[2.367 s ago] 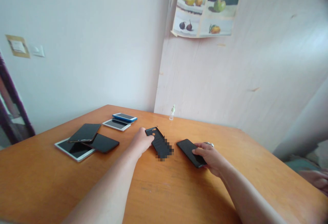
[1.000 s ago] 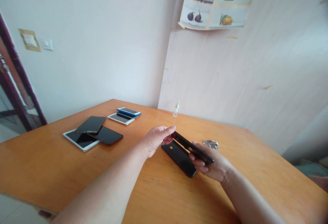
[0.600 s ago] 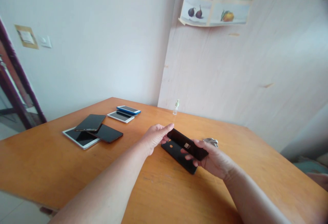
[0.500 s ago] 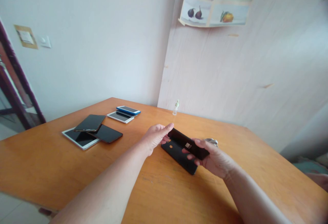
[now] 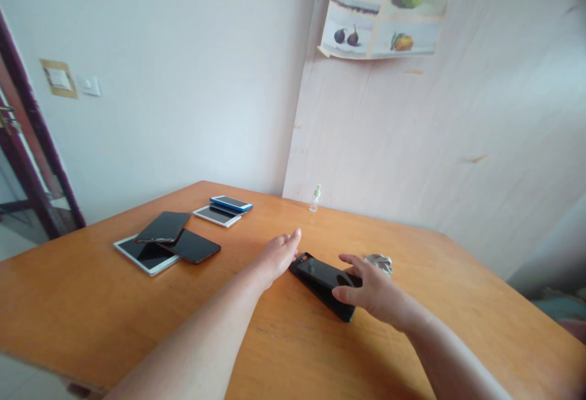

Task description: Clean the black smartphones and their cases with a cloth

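Note:
A black phone (image 5: 323, 272) lies on top of a black phone case (image 5: 320, 295) in front of me, slightly askew, with a dark strip of case showing along its near side. My right hand (image 5: 370, 287) is over the phone's right end, thumb and fingers spread apart; whether the fingertips touch it I cannot tell. Beside the far left end of the case is my left hand (image 5: 279, 259), fingers stretched out and holding nothing. Its lower fingers are partly hidden.
On the wooden table (image 5: 270, 339), a crumpled grey cloth (image 5: 379, 264) lies behind my right hand. A small clear bottle (image 5: 315, 198) stands at the back. To the left are several dark-screened devices, including a white tablet (image 5: 132, 254) and a blue-edged phone (image 5: 231, 203).
The phone has come down from between both hands onto the case, and its screen now faces up. My left hand has let go, and my right hand's fingers have spread.

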A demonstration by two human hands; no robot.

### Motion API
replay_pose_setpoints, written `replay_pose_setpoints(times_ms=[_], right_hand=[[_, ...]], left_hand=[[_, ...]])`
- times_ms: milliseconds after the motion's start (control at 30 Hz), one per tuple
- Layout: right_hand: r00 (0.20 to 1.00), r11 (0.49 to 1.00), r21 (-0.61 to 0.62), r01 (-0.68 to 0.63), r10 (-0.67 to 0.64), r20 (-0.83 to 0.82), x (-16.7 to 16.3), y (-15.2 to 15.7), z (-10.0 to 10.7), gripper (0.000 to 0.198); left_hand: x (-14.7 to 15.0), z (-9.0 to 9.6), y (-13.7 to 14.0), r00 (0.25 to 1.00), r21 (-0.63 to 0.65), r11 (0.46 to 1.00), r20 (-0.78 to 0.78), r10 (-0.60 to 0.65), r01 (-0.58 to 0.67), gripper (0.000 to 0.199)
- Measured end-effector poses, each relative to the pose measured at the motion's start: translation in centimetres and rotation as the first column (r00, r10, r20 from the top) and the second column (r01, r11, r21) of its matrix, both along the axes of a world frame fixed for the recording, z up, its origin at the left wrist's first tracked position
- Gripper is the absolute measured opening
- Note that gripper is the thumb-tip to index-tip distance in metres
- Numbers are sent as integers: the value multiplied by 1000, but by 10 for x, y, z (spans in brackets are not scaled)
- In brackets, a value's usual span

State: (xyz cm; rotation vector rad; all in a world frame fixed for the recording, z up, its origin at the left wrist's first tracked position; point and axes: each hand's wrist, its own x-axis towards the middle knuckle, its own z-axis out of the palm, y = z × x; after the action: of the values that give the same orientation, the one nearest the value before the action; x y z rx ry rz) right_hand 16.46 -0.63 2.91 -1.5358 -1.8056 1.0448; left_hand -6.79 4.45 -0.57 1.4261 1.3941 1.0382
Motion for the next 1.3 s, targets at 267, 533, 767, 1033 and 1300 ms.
replay_pose_setpoints(times_ms=[267,533,767,1033,1300], right_hand=[[958,976,209,-67,5,287,4,3,-12,69],[933,961,263,-88,-13,358,10,8,-16,73],[953,963,260,-76,-7,304,6,10,-21,80],[963,962,254,-104,34,266,5,20,-31,81],[951,957,267,-113,26,308,2,22,-33,84]], left_hand=[[3,-9,2,998,40,998,-49,-40,42,64],[4,-12,2,997,59,997,-66,-46,50,56],[4,-11,0,994,74,995,-83,-67,73,48],[4,-11,-1,986,85,992,-144,-81,94,37],[7,-13,-2,983,100,991,-171,-69,87,21]])
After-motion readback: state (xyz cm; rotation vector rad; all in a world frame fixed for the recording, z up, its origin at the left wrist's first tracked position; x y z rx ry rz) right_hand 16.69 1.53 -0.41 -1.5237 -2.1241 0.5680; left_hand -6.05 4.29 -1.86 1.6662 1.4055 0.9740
